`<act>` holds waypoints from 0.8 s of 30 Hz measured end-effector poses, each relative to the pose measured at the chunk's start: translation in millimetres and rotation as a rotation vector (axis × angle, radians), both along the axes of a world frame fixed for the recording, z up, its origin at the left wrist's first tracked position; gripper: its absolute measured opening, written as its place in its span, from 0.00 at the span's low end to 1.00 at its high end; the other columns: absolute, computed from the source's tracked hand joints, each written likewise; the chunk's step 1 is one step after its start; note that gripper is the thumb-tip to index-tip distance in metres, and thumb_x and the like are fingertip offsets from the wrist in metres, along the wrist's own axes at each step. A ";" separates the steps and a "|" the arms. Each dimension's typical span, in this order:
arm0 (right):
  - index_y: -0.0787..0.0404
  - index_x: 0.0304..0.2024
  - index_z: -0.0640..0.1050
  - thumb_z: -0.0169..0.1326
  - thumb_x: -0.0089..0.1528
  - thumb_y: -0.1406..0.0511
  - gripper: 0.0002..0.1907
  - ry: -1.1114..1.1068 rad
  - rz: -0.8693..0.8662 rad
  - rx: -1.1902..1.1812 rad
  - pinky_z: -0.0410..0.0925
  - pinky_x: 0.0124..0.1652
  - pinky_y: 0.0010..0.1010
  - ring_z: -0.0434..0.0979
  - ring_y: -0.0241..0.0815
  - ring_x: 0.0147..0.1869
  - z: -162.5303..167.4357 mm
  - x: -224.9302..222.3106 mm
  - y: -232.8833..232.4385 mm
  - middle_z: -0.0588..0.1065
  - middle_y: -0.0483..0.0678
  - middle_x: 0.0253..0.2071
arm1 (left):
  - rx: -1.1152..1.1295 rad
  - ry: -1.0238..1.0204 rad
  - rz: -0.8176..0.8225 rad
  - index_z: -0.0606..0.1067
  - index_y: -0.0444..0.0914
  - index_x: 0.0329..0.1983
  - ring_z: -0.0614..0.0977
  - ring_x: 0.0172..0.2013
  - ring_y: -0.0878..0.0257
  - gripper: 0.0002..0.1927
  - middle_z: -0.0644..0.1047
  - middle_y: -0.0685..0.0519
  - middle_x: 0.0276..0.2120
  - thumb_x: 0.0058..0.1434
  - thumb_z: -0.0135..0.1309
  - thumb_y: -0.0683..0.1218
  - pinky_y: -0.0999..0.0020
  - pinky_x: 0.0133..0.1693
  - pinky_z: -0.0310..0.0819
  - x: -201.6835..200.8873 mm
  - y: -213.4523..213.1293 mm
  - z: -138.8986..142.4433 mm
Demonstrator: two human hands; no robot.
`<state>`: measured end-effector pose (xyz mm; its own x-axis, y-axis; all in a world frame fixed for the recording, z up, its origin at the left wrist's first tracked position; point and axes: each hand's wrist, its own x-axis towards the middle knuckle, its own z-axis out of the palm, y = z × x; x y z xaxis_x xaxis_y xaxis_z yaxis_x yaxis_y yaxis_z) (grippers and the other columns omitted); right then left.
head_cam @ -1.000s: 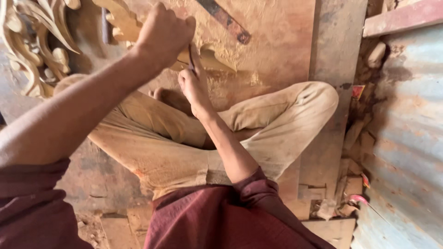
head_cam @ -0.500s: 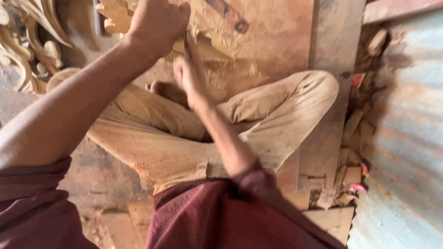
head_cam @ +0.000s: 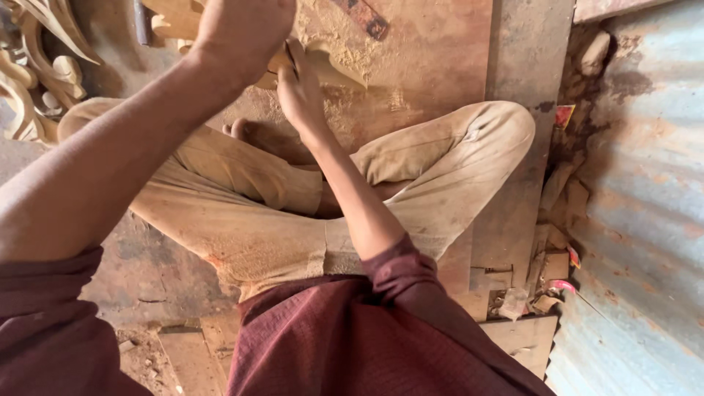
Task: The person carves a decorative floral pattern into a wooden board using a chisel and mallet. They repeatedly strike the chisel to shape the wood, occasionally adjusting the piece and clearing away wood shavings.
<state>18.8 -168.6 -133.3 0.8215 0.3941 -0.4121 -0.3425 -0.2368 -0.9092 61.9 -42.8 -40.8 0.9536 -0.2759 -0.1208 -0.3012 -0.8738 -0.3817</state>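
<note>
The wood piece (head_cam: pixel 323 67), pale and dusty, lies on the floor board (head_cam: pixel 433 66) just past the crossed legs (head_cam: pixel 293 198). Its long axis runs from upper left to lower right, and the free end points right and a little down, toward the sawdust (head_cam: pixel 345 37). The right hand (head_cam: pixel 301 88) rests on it with fingers stretched flat along the top, pressing rather than gripping. The left hand (head_cam: pixel 246 29) sits above and just left of the right one, clenched into a fist over the near end of the piece; whether it holds a tool inside the fist cannot be told.

Packages show only far right of the right hand: a small red wrapper (head_cam: pixel 563 116) at the foot of the metal sheet (head_cam: pixel 645 220), and lower down a red-and-white scrap (head_cam: pixel 565 286) beside a pale crumpled packet (head_cam: pixel 513 302) among wood offcuts (head_cam: pixel 561 198).

Against the frame half a second ago, both hands sit higher in the view and nearer its top edge, the left fist now partly cut off; the right fingers lie flatter on the wood. The knees have shifted lower in the view with them.

Up and right of the hands a dark flat bar (head_cam: pixel 363 16) lies slanted on the board. Far left of the left hand stands pale carved scrollwork (head_cam: pixel 37 73).
</note>
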 end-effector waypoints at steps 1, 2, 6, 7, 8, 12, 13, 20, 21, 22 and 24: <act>0.62 0.76 0.56 0.36 0.67 0.68 0.33 0.053 -0.039 0.087 0.61 0.22 0.24 0.61 0.29 0.22 3.4 -0.2 -0.7 0.66 0.42 0.26 | 0.016 0.025 -0.003 0.79 0.42 0.41 0.84 0.30 0.63 0.11 0.82 0.55 0.28 0.54 0.63 0.45 0.68 0.30 0.73 -0.2 -0.8 -0.9; 0.59 0.77 0.55 0.37 0.65 0.69 0.35 0.097 -0.075 0.181 0.60 0.23 0.24 0.60 0.29 0.22 7.4 -1.0 -0.9 0.65 0.42 0.26 | 0.040 0.040 -0.004 0.79 0.43 0.39 0.84 0.30 0.62 0.10 0.82 0.55 0.26 0.53 0.63 0.46 0.67 0.30 0.73 -0.5 -1.5 -1.6; 0.80 0.57 0.65 0.38 0.72 0.68 0.18 0.292 -0.154 0.398 0.57 0.23 0.25 0.59 0.30 0.23 17.8 3.3 8.5 0.63 0.40 0.26 | 0.029 0.074 0.061 0.79 0.41 0.35 0.83 0.26 0.64 0.08 0.81 0.54 0.25 0.53 0.64 0.45 0.70 0.27 0.72 -3.3 -0.3 -3.3; 0.70 0.64 0.61 0.39 0.69 0.69 0.20 0.340 -0.177 0.408 0.56 0.21 0.24 0.58 0.30 0.22 19.5 1.6 10.4 0.62 0.40 0.24 | -0.030 0.066 0.082 0.79 0.40 0.34 0.82 0.25 0.64 0.06 0.80 0.53 0.24 0.55 0.64 0.45 0.69 0.26 0.72 -4.4 1.0 -3.6; 0.60 0.70 0.56 0.40 0.67 0.71 0.28 0.394 -0.206 0.412 0.54 0.20 0.24 0.58 0.30 0.20 21.4 -1.1 10.8 0.61 0.40 0.21 | -0.094 0.066 0.101 0.79 0.40 0.33 0.82 0.24 0.63 0.05 0.80 0.53 0.24 0.56 0.64 0.45 0.69 0.24 0.71 -5.4 2.4 -3.9; 0.48 0.77 0.50 0.41 0.61 0.73 0.42 0.468 -0.281 0.575 0.50 0.17 0.23 0.55 0.30 0.17 33.2 -2.5 13.4 0.65 0.38 0.21 | 0.187 -0.057 -0.006 0.80 0.43 0.37 0.81 0.24 0.66 0.16 0.79 0.57 0.19 0.44 0.64 0.49 0.71 0.28 0.73 -8.3 7.3 -7.3; 0.58 0.73 0.54 0.41 0.64 0.72 0.33 0.436 -0.251 0.577 0.50 0.19 0.24 0.55 0.29 0.19 37.3 -2.4 12.8 0.64 0.38 0.22 | 0.132 0.007 0.031 0.80 0.41 0.36 0.81 0.22 0.67 0.13 0.79 0.55 0.20 0.47 0.65 0.47 0.73 0.25 0.72 -8.7 8.2 -8.8; 0.49 0.78 0.53 0.39 0.66 0.69 0.36 0.310 -0.202 0.464 0.51 0.17 0.23 0.55 0.28 0.18 36.8 -9.9 6.1 0.57 0.35 0.18 | 0.053 -0.206 -0.036 0.82 0.41 0.36 0.83 0.27 0.64 0.15 0.81 0.54 0.25 0.44 0.63 0.47 0.68 0.26 0.75 -12.2 13.8 -21.5; 0.49 0.78 0.55 0.39 0.68 0.68 0.34 0.372 -0.233 0.453 0.51 0.17 0.23 0.55 0.28 0.18 30.4 -8.3 7.6 0.56 0.35 0.18 | -0.088 -0.053 0.052 0.82 0.39 0.37 0.83 0.25 0.61 0.13 0.81 0.51 0.25 0.48 0.63 0.46 0.66 0.24 0.74 -13.0 14.3 -23.0; 0.53 0.77 0.58 0.39 0.68 0.70 0.33 0.332 -0.203 0.450 0.51 0.19 0.24 0.55 0.28 0.19 24.1 -4.1 9.6 0.57 0.36 0.20 | -0.232 0.105 0.141 0.82 0.37 0.37 0.83 0.23 0.58 0.10 0.81 0.48 0.24 0.52 0.64 0.45 0.63 0.22 0.74 -13.7 14.5 -24.4; 0.60 0.74 0.64 0.40 0.67 0.74 0.32 0.228 -0.140 0.451 0.52 0.22 0.26 0.54 0.30 0.23 12.2 10.4 15.8 0.60 0.38 0.24 | -0.305 0.198 0.201 0.82 0.37 0.37 0.82 0.22 0.56 0.07 0.80 0.46 0.24 0.56 0.64 0.43 0.61 0.20 0.73 -14.5 14.3 -26.9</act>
<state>29.2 -152.8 -121.1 0.7882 0.4666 -0.4012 -0.5439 0.2231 -0.8090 47.4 -28.5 -67.7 0.9586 -0.1385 -0.2486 -0.1549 -0.9868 -0.0476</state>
